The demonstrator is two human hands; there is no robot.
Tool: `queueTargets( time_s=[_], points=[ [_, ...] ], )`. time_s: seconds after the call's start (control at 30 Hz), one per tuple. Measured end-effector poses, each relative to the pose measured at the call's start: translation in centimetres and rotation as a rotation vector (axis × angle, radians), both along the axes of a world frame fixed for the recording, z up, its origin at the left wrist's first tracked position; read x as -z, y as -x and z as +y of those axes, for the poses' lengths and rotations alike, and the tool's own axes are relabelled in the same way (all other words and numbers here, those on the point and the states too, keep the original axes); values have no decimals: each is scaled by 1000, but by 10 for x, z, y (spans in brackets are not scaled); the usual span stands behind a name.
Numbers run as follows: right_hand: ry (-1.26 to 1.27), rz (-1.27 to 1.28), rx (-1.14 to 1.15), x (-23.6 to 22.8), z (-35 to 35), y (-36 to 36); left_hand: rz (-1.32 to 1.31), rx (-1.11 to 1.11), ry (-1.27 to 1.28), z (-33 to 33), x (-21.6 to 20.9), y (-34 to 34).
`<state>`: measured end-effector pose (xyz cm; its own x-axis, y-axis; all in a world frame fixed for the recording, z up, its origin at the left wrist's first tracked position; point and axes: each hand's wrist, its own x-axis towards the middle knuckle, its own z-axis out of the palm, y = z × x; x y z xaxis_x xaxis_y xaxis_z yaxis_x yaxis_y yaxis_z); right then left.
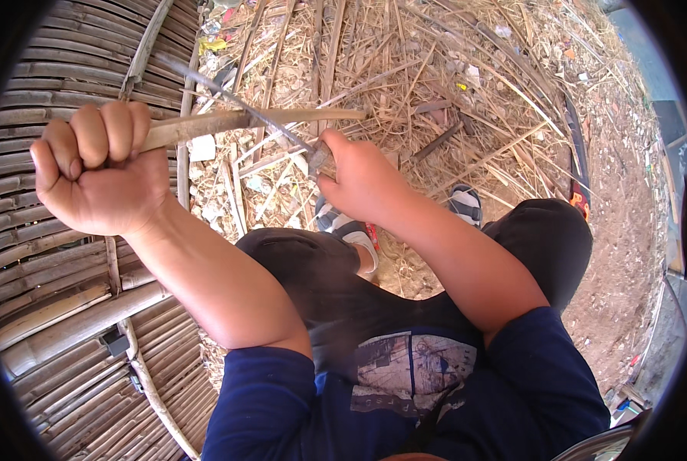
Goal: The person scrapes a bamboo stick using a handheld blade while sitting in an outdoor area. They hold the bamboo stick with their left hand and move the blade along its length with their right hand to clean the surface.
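Note:
My left hand (101, 165) is raised at the left, its fingers wrapped round one end of a bamboo strip (186, 129). The strip stretches to the right, almost level, and narrows toward its far tip. In the middle, my right hand (365, 175) is closed on the short handle of a knife (224, 94). Its long, narrow grey blade points up and to the left and crosses the strip about halfway along. Part of the knife's handle is hidden by my fingers.
A bamboo slat wall (59, 184) stands close on the left. Straw and shavings (405, 69) litter the ground, among long bamboo pieces (328, 61). A long dark strip with a red-orange end (579, 201) lies to the right, near my knee.

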<state>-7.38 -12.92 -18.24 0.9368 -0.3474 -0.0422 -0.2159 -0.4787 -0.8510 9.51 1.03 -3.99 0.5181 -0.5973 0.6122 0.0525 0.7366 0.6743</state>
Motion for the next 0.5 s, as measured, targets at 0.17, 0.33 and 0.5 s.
queueTargets(
  time_s=[0.17,0.33,0.5],
  points=[
    [-5,-21,-14,13,-5,-4,21,-63,0,4,2,-3],
    [-108,-135,13,-42,-8,8,2,-22,-3,8,0,-2],
    [-85,-234,125,8,3,3,26,37,3,-5,-2,0]
  ],
)
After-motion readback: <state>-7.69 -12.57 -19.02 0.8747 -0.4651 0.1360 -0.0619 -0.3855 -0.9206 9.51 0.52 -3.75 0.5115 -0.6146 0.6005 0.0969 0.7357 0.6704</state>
